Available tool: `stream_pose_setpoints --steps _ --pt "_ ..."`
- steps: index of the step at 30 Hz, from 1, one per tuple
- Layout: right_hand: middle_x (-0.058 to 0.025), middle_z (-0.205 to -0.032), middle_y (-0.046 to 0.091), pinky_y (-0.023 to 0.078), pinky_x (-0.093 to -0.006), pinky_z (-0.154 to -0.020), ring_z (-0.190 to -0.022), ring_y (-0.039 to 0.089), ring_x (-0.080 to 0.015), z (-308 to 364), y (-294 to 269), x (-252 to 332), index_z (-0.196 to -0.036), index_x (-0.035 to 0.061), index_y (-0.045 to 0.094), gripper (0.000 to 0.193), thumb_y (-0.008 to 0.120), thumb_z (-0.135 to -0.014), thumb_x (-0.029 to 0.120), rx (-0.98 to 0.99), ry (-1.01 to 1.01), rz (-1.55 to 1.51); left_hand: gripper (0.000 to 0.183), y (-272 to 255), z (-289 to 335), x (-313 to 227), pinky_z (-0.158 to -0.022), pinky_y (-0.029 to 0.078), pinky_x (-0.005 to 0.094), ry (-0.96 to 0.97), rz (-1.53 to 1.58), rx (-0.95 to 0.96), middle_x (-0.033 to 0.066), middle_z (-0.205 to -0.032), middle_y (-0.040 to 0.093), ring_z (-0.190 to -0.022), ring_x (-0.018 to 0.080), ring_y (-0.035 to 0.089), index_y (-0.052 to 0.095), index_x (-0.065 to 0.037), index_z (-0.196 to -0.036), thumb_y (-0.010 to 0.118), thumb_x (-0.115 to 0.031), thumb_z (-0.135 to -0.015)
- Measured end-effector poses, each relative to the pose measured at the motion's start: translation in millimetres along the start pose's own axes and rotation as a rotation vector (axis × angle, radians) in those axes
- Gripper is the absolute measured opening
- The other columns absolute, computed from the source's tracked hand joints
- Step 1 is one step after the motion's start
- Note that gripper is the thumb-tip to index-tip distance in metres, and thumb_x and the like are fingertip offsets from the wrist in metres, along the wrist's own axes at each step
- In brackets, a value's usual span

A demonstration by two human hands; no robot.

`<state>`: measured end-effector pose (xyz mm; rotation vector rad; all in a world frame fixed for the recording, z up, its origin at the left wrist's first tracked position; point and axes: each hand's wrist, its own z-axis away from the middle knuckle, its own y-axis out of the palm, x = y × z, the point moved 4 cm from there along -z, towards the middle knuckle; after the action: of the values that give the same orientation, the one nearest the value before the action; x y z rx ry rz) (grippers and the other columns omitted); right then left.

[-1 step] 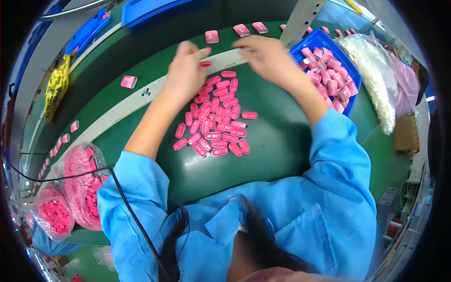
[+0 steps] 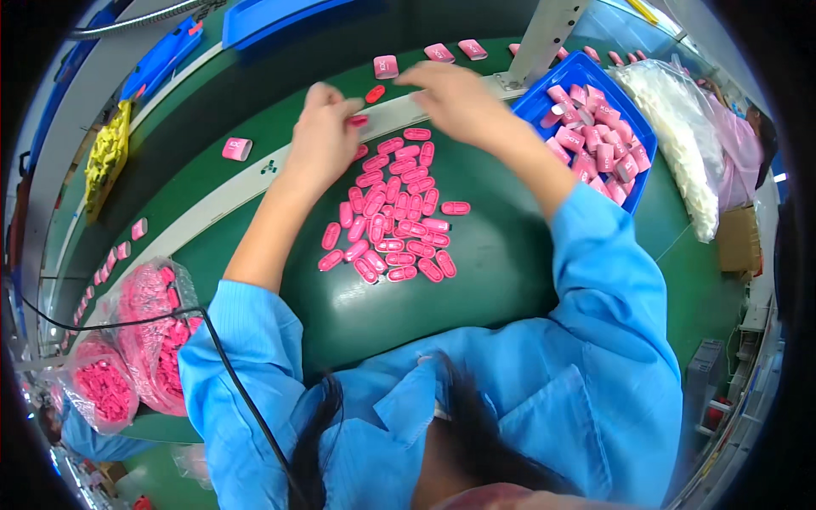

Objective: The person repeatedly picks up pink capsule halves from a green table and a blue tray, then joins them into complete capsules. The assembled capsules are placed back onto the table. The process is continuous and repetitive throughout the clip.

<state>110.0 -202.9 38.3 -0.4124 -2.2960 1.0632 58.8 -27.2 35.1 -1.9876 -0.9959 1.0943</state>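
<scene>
My left hand [image 2: 321, 140] is closed around a pink oval plastic piece [image 2: 358, 121], which sticks out past its fingertips at the pale strip. Right of it, my right hand [image 2: 459, 102] reaches over the strip with its fingers apart and nothing visible in them. Between the two hands a brighter red-pink oval piece [image 2: 375, 93] lies on the green belt. Just beyond is a pink printed sleeve [image 2: 386, 67]. Below my hands, a loose pile of pink oval pieces [image 2: 395, 204] spreads over the green work surface, most showing a slot-like outline.
A blue tray [image 2: 642, 183] at the right holds many pink sleeves. Beside it sits a clear bag of white pieces [image 2: 667, 136]. Bags of pink parts [image 2: 149, 319] stand at the left, crossed by a black cable [image 2: 225, 353]. A metal post [image 2: 544, 42] rises beyond the strip.
My left hand has drawn slightly left and nearer me, exposing more of the red-pink piece on the belt. My right hand has shifted left toward that piece.
</scene>
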Motion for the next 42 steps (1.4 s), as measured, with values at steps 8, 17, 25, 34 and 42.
stream_pose_setpoints --steps 8,17,25,34,42 --pt "-0.0137 -0.1 0.063 0.047 -0.0386 -0.083 -0.094 0.059 -0.0301 -47.9 79.5 -2.7 -0.102 0.0036 0.062 0.024 0.056 -0.08 0.01 0.166 -0.017 0.111 0.02 -32.4 44.6 40.4 -0.07 0.049 0.0377 -0.029 -0.184 0.014 0.015 -0.082 0.057 -0.076 0.0296 0.061 0.067 -0.004 -0.094 0.059 -0.005 -0.075" --pt "-0.0121 -0.093 0.065 0.049 -0.0302 -0.066 -0.071 0.059 -0.0211 59.9 -81.5 -9.8 -0.105 0.0055 0.063 0.024 0.062 -0.082 0.012 0.002 0.238 0.3 0.031 -6.1 41.7 79.0 -0.068 0.048 0.0231 -0.486 0.907 0.113 0.0048 -0.094 0.061 -0.076 0.01 0.058 0.059 -0.004 -0.115 0.059 -0.017 -0.087" --pt "-0.0162 -0.088 0.067 0.051 -0.0373 -0.075 -0.081 0.066 -0.0302 181.4 -208.6 -120.4 -0.102 0.0053 0.065 0.026 0.063 -0.079 0.016 -0.307 0.721 0.672 0.035 1.8 45.1 80.8 -0.078 0.054 0.0241 -0.556 1.289 0.128 0.0103 -0.105 0.062 -0.086 0.0152 0.064 0.052 0.0 -0.122 0.057 -0.012 -0.09" --pt "-0.0154 -0.096 0.067 0.049 -0.0391 -0.083 -0.092 0.065 -0.0286 300.9 -246.9 -197.6 -0.107 0.0102 0.065 0.033 0.06 -0.081 0.03 -0.337 0.97 0.86 0.029 5.2 45.6 81.9 -0.084 0.052 0.0253 -0.527 1.427 0.019 0.0117 -0.107 0.061 -0.093 0.0176 0.062 0.055 0.001 -0.115 0.059 -0.01 -0.088" --pt "-0.0069 -0.087 0.068 0.048 -0.0255 -0.076 -0.08 0.063 -0.0128 6.4 -108.6 -19.7 -0.103 0.0035 0.066 0.024 0.058 -0.087 0.02 -0.13 0.263 0.094 0.031 -2.3 46.8 79.4 -0.081 0.052 0.0239 -0.518 1.388 -0.037 0.0104 -0.105 0.062 -0.091 0.0149 0.062 0.055 0.001 -0.116 0.059 -0.011 -0.088"
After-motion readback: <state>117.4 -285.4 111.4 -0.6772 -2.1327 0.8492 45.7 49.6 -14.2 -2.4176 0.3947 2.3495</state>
